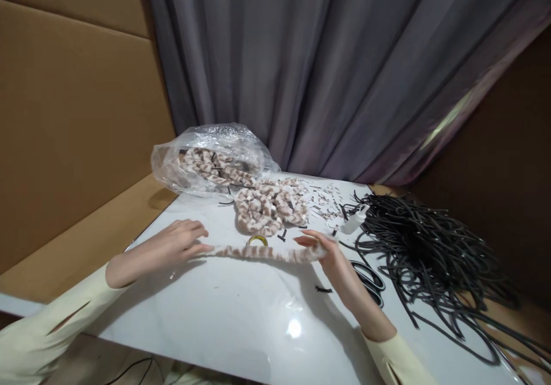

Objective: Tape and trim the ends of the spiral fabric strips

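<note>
Both hands are on one fuzzy strip, brown-and-cream chevron pattern, stretched roughly level across the middle of the frame just above the white bench. Left hand lies flat, fingers closed down on the strip's left end, pinning it near the bench surface. Right hand pinches the right end between thumb and fingers, wrist raised. Neither hand is spread wide; both are holding the strip.

Surroundings:
- pile of matching strips just behind the held one, centre frame
- clear plastic bag with more strips, centre left, mouth facing the pile
- small yellow-rimmed roll, possibly tape, just behind the strip's middle
- white bottle lying near the right hand
- paper scraps scattered behind it
- big tangle of black tubing on the right of the frame
- black scissors partly hidden by the right forearm

Judgement on doing this well: keep tension even so the strip stays straight, no twist in the pile. Left end anchored flat, right end does the adjusting. Watch the loose black offcuts near the right wrist, as they could catch in the fuzz.
</note>
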The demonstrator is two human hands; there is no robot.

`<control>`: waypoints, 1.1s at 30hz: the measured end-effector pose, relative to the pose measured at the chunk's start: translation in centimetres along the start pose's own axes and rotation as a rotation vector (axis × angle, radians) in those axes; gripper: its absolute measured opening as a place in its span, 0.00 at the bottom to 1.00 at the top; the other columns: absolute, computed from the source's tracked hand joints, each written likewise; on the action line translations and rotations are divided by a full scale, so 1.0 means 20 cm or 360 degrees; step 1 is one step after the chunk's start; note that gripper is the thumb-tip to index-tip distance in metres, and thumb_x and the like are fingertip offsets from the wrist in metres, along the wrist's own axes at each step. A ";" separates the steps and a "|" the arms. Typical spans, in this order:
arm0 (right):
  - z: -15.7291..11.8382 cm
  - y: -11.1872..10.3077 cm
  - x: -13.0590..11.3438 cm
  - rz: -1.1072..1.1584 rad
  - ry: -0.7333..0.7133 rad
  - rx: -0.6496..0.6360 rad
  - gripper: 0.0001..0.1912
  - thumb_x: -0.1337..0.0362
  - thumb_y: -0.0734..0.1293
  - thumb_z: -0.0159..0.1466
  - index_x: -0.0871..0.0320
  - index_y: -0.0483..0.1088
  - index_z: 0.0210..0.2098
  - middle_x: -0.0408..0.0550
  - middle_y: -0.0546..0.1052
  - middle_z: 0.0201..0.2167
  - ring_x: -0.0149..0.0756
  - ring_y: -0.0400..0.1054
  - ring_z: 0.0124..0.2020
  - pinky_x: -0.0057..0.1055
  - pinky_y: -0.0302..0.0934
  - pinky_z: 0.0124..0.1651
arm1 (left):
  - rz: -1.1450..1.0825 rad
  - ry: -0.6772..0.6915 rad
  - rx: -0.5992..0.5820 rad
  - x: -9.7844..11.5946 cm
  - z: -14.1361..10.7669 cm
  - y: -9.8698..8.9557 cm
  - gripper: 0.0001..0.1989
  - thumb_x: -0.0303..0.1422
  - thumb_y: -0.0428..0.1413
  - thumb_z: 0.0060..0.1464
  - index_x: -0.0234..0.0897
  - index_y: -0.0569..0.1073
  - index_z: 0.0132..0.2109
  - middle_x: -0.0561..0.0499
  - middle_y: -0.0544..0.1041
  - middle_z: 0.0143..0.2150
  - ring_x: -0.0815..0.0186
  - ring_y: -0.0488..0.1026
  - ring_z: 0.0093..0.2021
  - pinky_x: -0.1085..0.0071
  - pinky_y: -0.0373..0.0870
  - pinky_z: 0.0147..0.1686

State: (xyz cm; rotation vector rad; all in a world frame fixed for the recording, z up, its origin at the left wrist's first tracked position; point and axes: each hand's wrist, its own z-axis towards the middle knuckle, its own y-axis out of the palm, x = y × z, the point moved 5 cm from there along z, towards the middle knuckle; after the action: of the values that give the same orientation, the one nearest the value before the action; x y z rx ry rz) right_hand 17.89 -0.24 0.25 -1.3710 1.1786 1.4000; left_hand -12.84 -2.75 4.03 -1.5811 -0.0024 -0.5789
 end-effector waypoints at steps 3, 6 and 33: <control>-0.11 0.11 -0.02 -0.0383 0.0063 -0.0193 0.28 0.47 0.55 0.64 0.49 0.58 0.60 0.44 0.55 0.64 0.43 0.43 0.65 0.44 0.37 0.64 | -0.0309 0.0157 -0.0169 0.28 0.06 0.01 0.21 0.47 0.47 0.57 0.40 0.67 0.52 0.45 0.69 0.52 0.59 0.65 0.51 0.68 0.60 0.49; -0.20 0.17 -0.01 -0.0672 0.0002 -0.0270 0.30 0.47 0.51 0.66 0.45 0.44 0.65 0.37 0.40 0.68 0.38 0.28 0.68 0.44 0.25 0.66 | -0.0773 0.0375 -0.0480 0.60 0.16 0.13 0.27 0.47 0.45 0.58 0.38 0.57 0.59 0.42 0.64 0.57 0.59 0.64 0.53 0.67 0.62 0.49; -0.29 -0.42 0.00 -0.2243 0.0394 0.0051 0.03 0.69 0.63 0.49 0.59 0.64 0.25 0.51 0.70 0.23 0.37 0.63 0.25 0.30 0.50 0.26 | -0.1226 0.0509 -0.0444 0.95 0.49 0.77 0.15 0.36 0.45 0.57 0.35 0.63 0.24 0.57 0.60 0.21 0.72 0.56 0.24 0.75 0.53 0.25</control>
State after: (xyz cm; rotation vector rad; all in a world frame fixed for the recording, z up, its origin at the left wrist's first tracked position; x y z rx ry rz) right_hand 27.27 -4.07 -0.23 -1.7697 0.1298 0.1921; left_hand 12.41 -1.72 -3.34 -1.7197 -0.3131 -1.4812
